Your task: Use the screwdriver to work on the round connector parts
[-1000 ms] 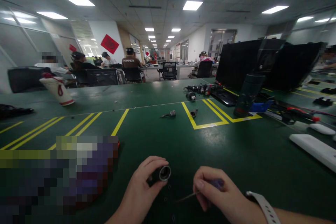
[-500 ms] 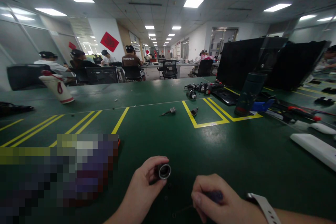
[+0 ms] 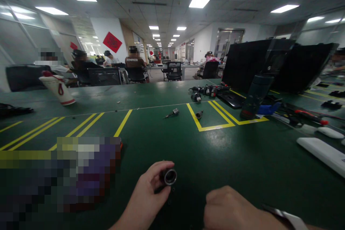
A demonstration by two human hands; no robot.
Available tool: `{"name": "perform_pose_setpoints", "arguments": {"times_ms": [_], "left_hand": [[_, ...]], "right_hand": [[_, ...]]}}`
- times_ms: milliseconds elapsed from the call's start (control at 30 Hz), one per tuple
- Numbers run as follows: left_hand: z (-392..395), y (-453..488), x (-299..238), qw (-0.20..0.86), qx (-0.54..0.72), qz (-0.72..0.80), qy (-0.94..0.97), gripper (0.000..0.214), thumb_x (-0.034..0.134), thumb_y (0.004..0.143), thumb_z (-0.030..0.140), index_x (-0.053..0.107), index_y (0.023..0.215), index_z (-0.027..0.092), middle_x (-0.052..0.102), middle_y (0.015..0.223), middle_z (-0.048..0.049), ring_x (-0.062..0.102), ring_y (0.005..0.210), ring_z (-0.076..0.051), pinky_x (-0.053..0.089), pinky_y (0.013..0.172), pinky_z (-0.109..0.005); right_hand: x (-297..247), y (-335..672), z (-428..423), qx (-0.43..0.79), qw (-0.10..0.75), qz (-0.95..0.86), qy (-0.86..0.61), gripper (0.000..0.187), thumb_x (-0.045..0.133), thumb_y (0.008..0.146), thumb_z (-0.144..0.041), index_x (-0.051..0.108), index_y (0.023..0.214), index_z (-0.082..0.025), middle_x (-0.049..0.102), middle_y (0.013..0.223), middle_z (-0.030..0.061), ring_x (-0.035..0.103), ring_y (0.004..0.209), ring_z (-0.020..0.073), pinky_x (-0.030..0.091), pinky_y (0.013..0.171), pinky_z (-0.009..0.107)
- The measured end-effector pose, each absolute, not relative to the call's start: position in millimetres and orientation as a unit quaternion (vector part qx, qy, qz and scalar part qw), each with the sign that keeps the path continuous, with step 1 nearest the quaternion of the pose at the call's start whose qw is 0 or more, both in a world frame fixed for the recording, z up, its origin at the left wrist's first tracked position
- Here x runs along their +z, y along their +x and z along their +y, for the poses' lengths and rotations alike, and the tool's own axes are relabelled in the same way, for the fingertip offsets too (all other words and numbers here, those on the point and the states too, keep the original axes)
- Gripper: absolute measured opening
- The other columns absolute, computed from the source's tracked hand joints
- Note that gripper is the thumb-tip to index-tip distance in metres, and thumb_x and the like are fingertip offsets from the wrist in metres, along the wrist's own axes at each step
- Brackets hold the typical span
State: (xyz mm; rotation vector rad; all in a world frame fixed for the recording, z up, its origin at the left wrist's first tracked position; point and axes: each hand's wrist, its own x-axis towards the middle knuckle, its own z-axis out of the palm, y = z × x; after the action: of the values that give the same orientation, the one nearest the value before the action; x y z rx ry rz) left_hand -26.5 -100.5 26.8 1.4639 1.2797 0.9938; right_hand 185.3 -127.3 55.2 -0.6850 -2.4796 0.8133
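My left hand (image 3: pixel 147 194) is closed round a small black cylinder with a silver ring (image 3: pixel 169 176), held just above the green table (image 3: pixel 167 140) near its front edge, with the open end facing the camera. My right hand (image 3: pixel 231 210) is a closed fist at the bottom right, knuckles up, a white watch band on the wrist. The thin tool it held a moment ago is hidden now. The two hands are a short gap apart.
Two small metal parts (image 3: pixel 172 113) (image 3: pixel 199 115) lie mid-table by yellow lines. Further back are several parts (image 3: pixel 206 91), a dark bottle (image 3: pixel 254 97), a blue thing (image 3: pixel 266 109), monitors (image 3: pixel 253 61) and a white keyboard (image 3: pixel 322 152). A white bottle (image 3: pixel 58 91) stands left. People sit at far desks.
My right hand has dropped and turned knuckles-up, so the thin purple-handled tool no longer shows. The left hand has kept the cylinder in nearly the same place.
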Motion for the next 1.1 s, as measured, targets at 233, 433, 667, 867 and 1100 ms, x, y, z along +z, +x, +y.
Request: {"name": "perform_pose_setpoints", "arguments": {"times_ms": [233,433,667,867,1100], "left_hand": [[-99.7,-27.6,20.5,0.483,0.408,0.519,0.575,0.041,0.059,0.061,0.005,0.066,0.098,0.02,0.07,0.103,-0.0044,0.067,0.091,-0.021,0.054,0.083,-0.035],[-101.6,-30.5,19.6,0.523,0.401,0.53,0.534,0.038,0.063,0.065,0.015,0.064,0.103,0.021,0.074,0.092,-0.0039,0.068,0.089,-0.022,0.055,0.077,-0.034],[-107.6,-23.3,29.7,0.513,0.411,0.538,0.527,0.033,0.066,0.065,0.02,0.068,0.098,0.02,0.075,0.09,-0.0049,0.069,0.086,-0.023,0.056,0.076,-0.034],[-111.3,-16.4,32.1,0.473,0.474,0.529,0.521,0.022,0.066,0.059,0.02,0.075,0.079,0.021,0.074,0.095,-0.0066,0.069,0.088,-0.024,0.055,0.081,-0.034],[-111.0,-12.7,36.8,0.457,0.484,0.546,0.509,0.016,0.065,0.055,0.018,0.075,0.067,0.019,0.075,0.086,-0.0087,0.069,0.083,-0.026,0.056,0.08,-0.037]], "right_hand": [[39.0,177.3,-111.6,0.609,0.28,-0.602,-0.435,0.038,0.05,0.079,-0.048,0.05,0.058,-0.017,0.045,0.043,-0.0039,0.041,0.039,0.009,0.031,0.042,0.021],[32.5,183.0,-112.8,0.576,0.413,-0.579,-0.403,0.034,0.047,0.087,-0.042,0.055,0.067,-0.016,0.053,0.054,-0.0008,0.051,0.051,0.0115,0.039,0.051,0.023],[46.7,184.9,-124.6,0.264,0.371,-0.843,-0.287,0.018,0.042,0.089,-0.018,0.058,0.081,-0.018,0.063,0.071,0.0069,0.056,0.066,0.0156,0.045,0.062,0.027],[36.5,177.4,-122.4,0.12,0.418,-0.878,-0.202,0.016,0.041,0.088,-0.008,0.055,0.084,-0.016,0.063,0.066,0.0048,0.054,0.06,0.0125,0.044,0.055,0.022],[32.0,176.0,-127.3,0.033,0.383,-0.903,-0.191,0.017,0.044,0.09,-0.012,0.057,0.079,-0.013,0.065,0.065,0.0045,0.054,0.057,0.012,0.043,0.053,0.022]]}}
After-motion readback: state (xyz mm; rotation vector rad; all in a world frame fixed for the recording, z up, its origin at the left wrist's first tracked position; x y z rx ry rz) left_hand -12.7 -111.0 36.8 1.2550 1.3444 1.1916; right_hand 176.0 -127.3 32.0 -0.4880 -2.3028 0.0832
